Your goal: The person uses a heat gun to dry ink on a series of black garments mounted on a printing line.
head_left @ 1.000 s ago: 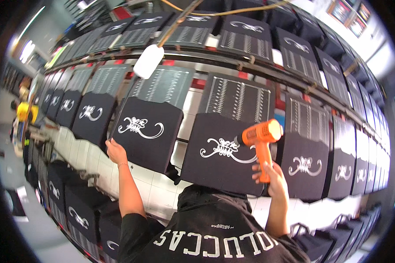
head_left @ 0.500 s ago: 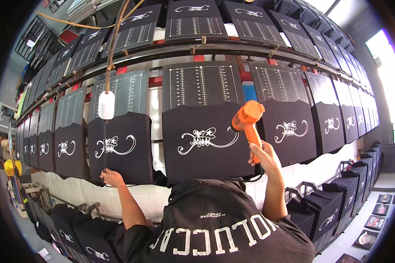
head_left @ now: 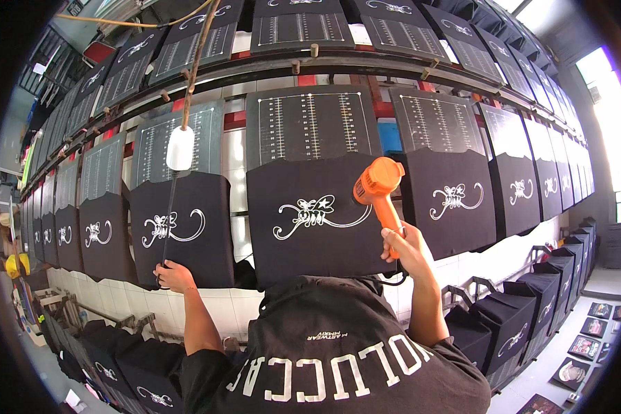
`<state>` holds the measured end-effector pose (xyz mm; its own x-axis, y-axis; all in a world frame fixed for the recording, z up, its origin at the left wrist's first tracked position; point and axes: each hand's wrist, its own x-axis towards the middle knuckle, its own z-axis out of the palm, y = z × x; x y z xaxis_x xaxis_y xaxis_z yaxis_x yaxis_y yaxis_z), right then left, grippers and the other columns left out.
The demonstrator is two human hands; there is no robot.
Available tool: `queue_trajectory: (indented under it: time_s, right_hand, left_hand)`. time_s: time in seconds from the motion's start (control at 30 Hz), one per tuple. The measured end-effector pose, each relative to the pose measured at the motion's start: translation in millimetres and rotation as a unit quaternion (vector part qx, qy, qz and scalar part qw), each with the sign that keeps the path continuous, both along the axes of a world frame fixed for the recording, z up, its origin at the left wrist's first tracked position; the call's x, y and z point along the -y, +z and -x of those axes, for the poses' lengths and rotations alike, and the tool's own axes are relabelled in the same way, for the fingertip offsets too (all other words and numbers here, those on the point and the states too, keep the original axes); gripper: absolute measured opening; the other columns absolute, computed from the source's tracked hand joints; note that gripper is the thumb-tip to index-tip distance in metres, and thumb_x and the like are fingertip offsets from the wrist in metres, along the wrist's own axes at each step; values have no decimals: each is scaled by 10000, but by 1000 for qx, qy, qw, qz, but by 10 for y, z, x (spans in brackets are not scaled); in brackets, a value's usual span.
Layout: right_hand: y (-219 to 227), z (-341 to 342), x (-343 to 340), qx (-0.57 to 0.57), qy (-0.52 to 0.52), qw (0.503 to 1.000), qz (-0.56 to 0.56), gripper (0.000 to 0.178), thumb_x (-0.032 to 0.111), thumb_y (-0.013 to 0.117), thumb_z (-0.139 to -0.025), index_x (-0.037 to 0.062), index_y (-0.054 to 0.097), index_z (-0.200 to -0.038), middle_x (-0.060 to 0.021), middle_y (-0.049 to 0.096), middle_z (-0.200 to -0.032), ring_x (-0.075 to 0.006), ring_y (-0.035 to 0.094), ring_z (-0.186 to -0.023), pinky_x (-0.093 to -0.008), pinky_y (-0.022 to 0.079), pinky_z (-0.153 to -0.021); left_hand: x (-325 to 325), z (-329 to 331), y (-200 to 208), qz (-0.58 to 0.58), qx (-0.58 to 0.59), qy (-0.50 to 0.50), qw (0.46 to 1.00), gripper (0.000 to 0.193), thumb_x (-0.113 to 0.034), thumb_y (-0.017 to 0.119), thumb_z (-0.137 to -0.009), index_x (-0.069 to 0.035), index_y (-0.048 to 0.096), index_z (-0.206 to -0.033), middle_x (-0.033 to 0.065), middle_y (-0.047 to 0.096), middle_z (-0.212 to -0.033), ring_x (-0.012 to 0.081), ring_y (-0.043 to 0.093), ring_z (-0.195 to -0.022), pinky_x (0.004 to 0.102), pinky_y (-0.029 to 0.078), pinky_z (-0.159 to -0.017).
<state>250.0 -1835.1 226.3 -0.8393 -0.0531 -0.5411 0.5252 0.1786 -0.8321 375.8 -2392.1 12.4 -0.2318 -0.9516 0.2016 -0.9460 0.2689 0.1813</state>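
Note:
My right hand (head_left: pixel 408 250) is closed round the handle of an orange hair dryer (head_left: pixel 381 176). Its nozzle points left and down, above the tail end of a white ant-like print (head_left: pixel 312 211). That print lies on a black fabric panel (head_left: pixel 324 252), stretched over a dark board with ruled scales. At the left, my left hand (head_left: pixel 176 277) grips a thin black cord (head_left: pixel 169 219) near the lower edge of the neighbouring panel. The cord runs up to a white plug block (head_left: pixel 181 149), which hangs from a brown cable. Part of the dryer's own cord shows below my right hand.
Rows of boards with printed black panels, such as the one to the right (head_left: pixel 455 228), curve away on both sides. A dark metal rail (head_left: pixel 255 69) runs behind them. More panels (head_left: pixel 510 324) stand at the lower right, and picture sheets (head_left: pixel 586 345) lie on the floor.
The hair dryer and my right hand have moved a little left, so the nozzle is nearer the print's tail. The hanging plug block has swung right, and the cord in my left hand slants more.

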Motion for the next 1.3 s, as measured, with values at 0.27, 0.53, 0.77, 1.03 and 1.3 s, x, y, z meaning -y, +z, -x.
queue_trajectory:
  time_s: [0.27,0.53,0.77,1.03,1.3]
  right_hand:
    - [-24,60,65,-17,-7,1000,-4,275,265,672,-943,4,594,-980,0,582,-717,-84,606,-582,-225,495,-535]
    - [-16,88,28,-10,-40,999,-8,285,287,662,-946,12,586,-950,0,574,-709,-86,603,-573,-220,486,-525]
    - [-32,27,-13,-14,-48,998,-31,267,296,653,-942,36,588,-935,-10,581,-704,-95,604,-560,-223,484,-496]
    - [-25,-88,-47,-15,-50,998,-27,251,283,640,-947,39,584,-923,-14,576,-697,-97,593,-549,-224,480,-491]
    - [-26,-208,-131,0,-58,998,4,255,273,648,-948,26,584,-952,-16,584,-701,-95,589,-536,-226,478,-479]
  left_hand:
    - [-47,20,57,-13,-7,-4,1000,438,-331,417,-1023,-35,477,-1341,197,441,-1475,414,451,-1276,533,469,-970]
    - [89,-69,-138,-10,-1,-4,1000,490,-376,384,-1037,-54,432,-1403,172,411,-1496,432,430,-1305,551,455,-991]
    - [95,-69,-128,-4,-2,-15,1000,484,-363,399,-1035,-37,441,-1391,178,431,-1470,439,431,-1300,552,456,-981]
    - [-11,-25,9,0,-6,-8,1000,452,-342,417,-1027,-41,467,-1360,171,472,-1435,424,454,-1275,539,471,-961]
    - [-24,-13,27,-2,-16,-16,1000,456,-346,427,-1023,-44,473,-1362,157,494,-1408,418,459,-1265,555,463,-965]
